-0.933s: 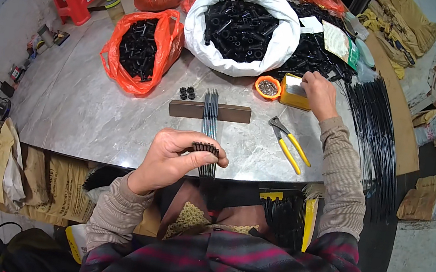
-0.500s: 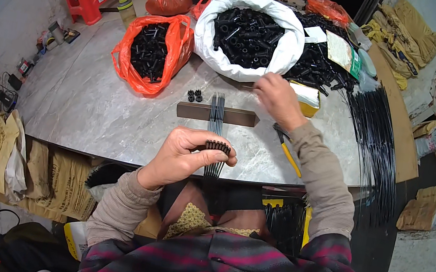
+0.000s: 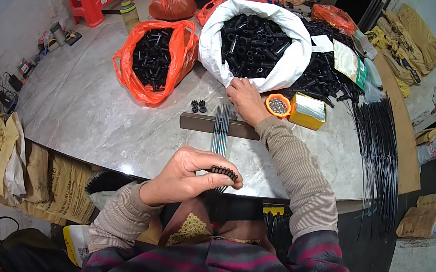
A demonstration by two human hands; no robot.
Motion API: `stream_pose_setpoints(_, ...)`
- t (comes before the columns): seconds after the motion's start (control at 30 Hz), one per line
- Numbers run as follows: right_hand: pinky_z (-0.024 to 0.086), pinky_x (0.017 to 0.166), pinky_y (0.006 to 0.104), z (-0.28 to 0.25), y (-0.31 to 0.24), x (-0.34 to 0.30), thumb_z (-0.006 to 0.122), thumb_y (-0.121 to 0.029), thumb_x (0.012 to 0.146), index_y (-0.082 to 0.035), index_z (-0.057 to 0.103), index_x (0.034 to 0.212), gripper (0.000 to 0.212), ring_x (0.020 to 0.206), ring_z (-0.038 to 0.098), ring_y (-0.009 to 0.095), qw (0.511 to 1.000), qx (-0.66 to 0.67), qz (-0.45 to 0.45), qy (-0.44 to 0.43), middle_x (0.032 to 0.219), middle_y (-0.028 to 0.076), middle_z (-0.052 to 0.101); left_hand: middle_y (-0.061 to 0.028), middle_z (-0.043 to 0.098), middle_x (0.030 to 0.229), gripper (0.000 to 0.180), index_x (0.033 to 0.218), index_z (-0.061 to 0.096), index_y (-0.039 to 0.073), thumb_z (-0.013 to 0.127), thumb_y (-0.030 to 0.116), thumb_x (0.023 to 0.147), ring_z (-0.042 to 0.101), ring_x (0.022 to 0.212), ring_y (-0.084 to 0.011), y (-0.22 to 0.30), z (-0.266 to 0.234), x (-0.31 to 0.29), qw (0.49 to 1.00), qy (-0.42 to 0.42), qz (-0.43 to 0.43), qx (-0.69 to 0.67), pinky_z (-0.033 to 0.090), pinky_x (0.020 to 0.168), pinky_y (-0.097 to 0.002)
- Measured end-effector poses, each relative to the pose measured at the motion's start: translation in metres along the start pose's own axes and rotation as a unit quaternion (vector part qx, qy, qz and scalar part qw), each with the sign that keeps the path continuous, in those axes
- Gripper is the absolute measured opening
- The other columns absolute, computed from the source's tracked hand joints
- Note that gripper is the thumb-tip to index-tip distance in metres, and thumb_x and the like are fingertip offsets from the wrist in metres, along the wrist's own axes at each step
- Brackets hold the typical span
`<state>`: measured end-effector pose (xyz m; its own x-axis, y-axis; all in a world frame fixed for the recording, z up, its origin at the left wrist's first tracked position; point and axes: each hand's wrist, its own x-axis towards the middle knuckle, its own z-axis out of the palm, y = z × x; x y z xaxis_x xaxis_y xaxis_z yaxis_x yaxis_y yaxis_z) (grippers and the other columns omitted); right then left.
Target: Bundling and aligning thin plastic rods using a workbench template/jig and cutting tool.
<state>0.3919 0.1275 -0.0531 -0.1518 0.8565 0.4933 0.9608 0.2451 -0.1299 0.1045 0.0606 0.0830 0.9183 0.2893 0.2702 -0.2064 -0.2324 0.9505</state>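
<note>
Well, one white sack (image 3: 207,59) full of black tubes (image 3: 250,49) stands on the grey table (image 3: 78,107), with four red bags around it, and the open red bag (image 3: 186,53) has more black bits inside; near them I count one orange dish (image 3: 278,106) of tiny shiny bits, one yellow box (image 3: 306,116), one brown bar (image 3: 195,122) and about four little black knobs (image 3: 198,106), but the thin rods (image 3: 220,142) are too close together to count. Small print shows on the white and green card (image 3: 348,63), and dark print is on the brown paper sacks (image 3: 65,185) at the lower left. The left hand (image 3: 186,172) has its thumb and fingers pinched tight on the row of rods, which lie across the brown bar; the right hand (image 3: 248,102) bends down by the sack's near edge, close to the rod tips, and I can't tell if its fingertips hold anything
</note>
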Motion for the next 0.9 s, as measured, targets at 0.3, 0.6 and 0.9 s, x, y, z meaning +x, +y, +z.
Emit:
stream_pose_setpoints(0.3, 0.044, 0.086, 0.045, 0.027, 0.023, 0.023, 0.063, -0.009, 0.085, -0.004, 0.059, 0.092, 0.01, 0.099, 0.051, 0.034, 0.998, -0.028, 0.008, 0.064, 0.104, 0.013, 0.053, -0.0122, 0.077, 0.091, 0.009, 0.097, 0.075, -0.003, 0.069, 0.003, 0.092, 0.075, 0.086, -0.0216, -0.003, -0.005, 0.003, 1.0, -0.021, 0.013, 0.016, 0.058, 0.079, -0.0315)
stream_pose_setpoints(0.6, 0.047, 0.088, 0.046, -0.013, 0.012, 0.019, 0.068, -0.013, 0.087, -0.006, 0.062, 0.097, 0.013, 0.102, 0.055, 0.036, 0.993, 0.12, 0.017, 0.011, 0.104, 0.013, 0.056, -0.0114, 0.077, 0.092, 0.009, 0.094, 0.074, -0.004, 0.067, 0.0, 0.092, 0.074, 0.087, -0.0184, -0.002, -0.004, 0.004, 0.999, 0.005, -0.034, -0.001, 0.057, 0.081, -0.0304)
stream_pose_setpoints(0.9, 0.046, 0.065, 0.0255, -0.174, -0.09, -0.046, 0.071, -0.006, 0.092, 0.001, 0.068, 0.096, 0.008, 0.075, 0.057, 0.01, 0.941, 0.32, 0.096, 0.052, 0.091, 0.004, 0.064, -0.0142, 0.075, 0.095, 0.012, 0.102, 0.071, -0.007, 0.066, 0.0, 0.095, 0.072, 0.091, -0.0217, -0.014, -0.003, 0.006, 0.991, 0.052, -0.05, -0.117, 0.059, 0.085, -0.0344)
